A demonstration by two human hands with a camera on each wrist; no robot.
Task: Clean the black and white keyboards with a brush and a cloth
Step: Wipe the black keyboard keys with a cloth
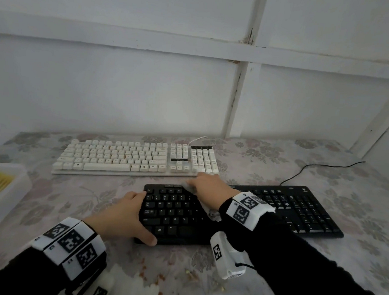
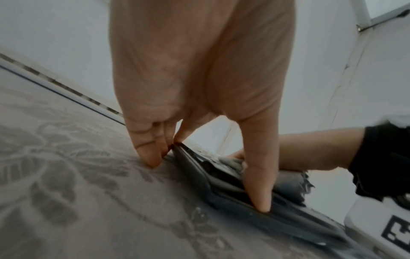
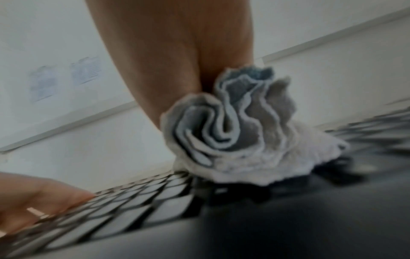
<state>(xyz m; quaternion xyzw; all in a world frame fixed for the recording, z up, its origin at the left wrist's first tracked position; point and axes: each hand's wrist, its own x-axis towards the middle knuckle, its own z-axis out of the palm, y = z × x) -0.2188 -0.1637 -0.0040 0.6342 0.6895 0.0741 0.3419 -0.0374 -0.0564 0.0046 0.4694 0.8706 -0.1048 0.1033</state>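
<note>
Keyboard (image 1: 174,217), black, keys marked Caps Lock, Alt, cloth (image 1: 209,211) atop

A plain white wall (image 1: 123,91) stands behind the table. A white horizontal rail (image 1: 150,41) crosses it, and an upright white post (image 1: 236,99) meets the rail at a joint where the paint is chipped and cracked. At the right a slanted white strut (image 1: 384,119) runs down toward the table's far corner. The table (image 1: 369,205) is covered with a pale cloth printed with grey and pinkish flowers. In the right wrist view two printed sheets (image 3: 86,71) hang on a wall, too blurred to read. The light is dim, even and greyish.
</note>
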